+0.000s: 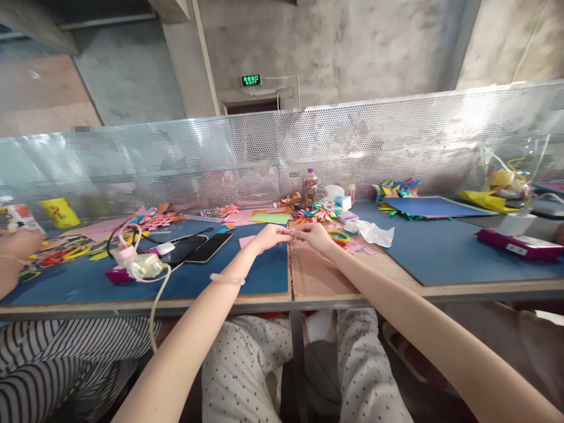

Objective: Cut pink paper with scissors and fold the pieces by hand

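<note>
My left hand (269,237) and my right hand (315,236) meet at the fingertips above the seam between the blue mat and bare wood. Both are closed in a pinch; whatever lies between the fingers is too small or hidden to make out. A pink piece of paper (247,241) lies just left of my left hand. Behind the hands are a green sheet of paper (270,218) and multicoloured paper flowers (325,210). Close to my right wrist sits a yellow and orange ring-shaped thing (339,237), with crumpled white tissue (373,232) beyond it.
A black phone (209,248) and a power strip (118,275) with cables stand at the left. A purple-capped bottle (310,187) is near the perforated metal screen (255,153). Blue sheets (436,206) and a purple tissue pack (520,244) lie right. Another person's hand (17,252) works far left.
</note>
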The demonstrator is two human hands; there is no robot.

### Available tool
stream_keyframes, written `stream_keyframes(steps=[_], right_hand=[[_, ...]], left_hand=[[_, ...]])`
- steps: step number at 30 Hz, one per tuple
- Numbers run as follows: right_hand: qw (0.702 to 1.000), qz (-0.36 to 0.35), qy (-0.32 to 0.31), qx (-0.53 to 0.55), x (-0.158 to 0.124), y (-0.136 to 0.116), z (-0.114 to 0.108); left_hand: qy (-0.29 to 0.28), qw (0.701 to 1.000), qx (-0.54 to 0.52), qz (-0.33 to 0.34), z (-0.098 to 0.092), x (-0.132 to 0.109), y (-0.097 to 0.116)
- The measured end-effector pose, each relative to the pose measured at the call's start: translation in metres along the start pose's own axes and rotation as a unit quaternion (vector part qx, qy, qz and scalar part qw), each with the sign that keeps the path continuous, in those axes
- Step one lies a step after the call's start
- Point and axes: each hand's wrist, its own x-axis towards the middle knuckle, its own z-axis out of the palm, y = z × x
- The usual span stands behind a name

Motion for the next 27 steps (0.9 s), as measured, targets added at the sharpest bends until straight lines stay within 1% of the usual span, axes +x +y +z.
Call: stream_keyframes(steps=[3, 9, 12, 16, 18, 20, 23, 27], right_hand=[[1.000, 0.003, -0.004, 0.017, 0.000, 0.000, 0.000], [0.998, 0.014, -0.034, 0.046, 0.000, 0.000, 0.003], [0.999, 0.013, -0.021, 0.037, 0.000, 0.000, 0.003], [1.000, -0.006, 0.003, -0.014, 0.000, 0.000, 0.000], [0.999, -0.002, 0.015, -0.034, -0.001, -0.001, -0.002], [0.999, 0.005, 0.020, -0.037, -0.001, -0.002, -0.004], [1.000, 0.008, 0.009, -0.022, -0.002, -0.002, -0.003], [1.000, 0.007, -0.021, 0.008, -0.001, -0.002, 0.000]], left_hand=[[-0.004, 1.000, -0.004, 0.002, 0.000, 0.001, -0.001], [-0.009, 1.000, 0.001, 0.013, -0.002, 0.001, -0.004], [-0.016, 1.000, 0.009, 0.014, -0.001, 0.003, -0.007], [-0.031, 0.999, 0.022, 0.019, 0.003, 0.007, -0.011], [-0.047, 0.998, 0.024, 0.026, 0.004, 0.009, -0.013], [-0.047, 0.998, 0.035, 0.030, 0.004, 0.009, -0.013], [-0.035, 0.998, 0.045, 0.026, 0.003, 0.008, -0.010], [-0.028, 1.000, 0.010, -0.003, 0.000, 0.004, -0.006]])
